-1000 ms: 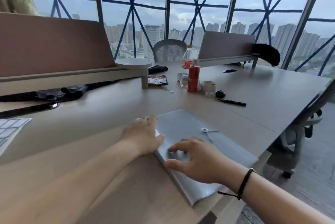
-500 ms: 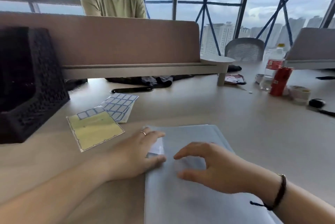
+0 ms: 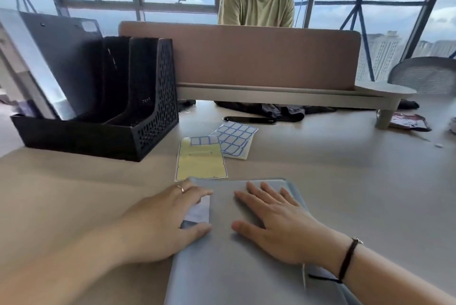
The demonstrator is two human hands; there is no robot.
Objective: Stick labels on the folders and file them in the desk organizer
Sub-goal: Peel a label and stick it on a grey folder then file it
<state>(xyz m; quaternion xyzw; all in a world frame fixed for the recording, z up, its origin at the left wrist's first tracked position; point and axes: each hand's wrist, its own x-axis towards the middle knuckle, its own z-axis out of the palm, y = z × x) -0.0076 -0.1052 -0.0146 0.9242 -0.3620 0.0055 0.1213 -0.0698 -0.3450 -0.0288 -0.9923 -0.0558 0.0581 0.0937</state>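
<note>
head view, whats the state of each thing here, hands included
left hand: open, fingers on the label
right hand: open, flat on the folder
folder: closed, flat on the desk
label: on the folder, near its left edge
organizer: upright, one binder in the left slot
binder: leaning in the organizer
yellow sheet: mostly peeled
blue sheet: labels left

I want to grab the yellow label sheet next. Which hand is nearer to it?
Left. The left hand lies just below the yellow label sheet, fingertips almost at its edge; the right hand rests farther right on the folder.
</note>
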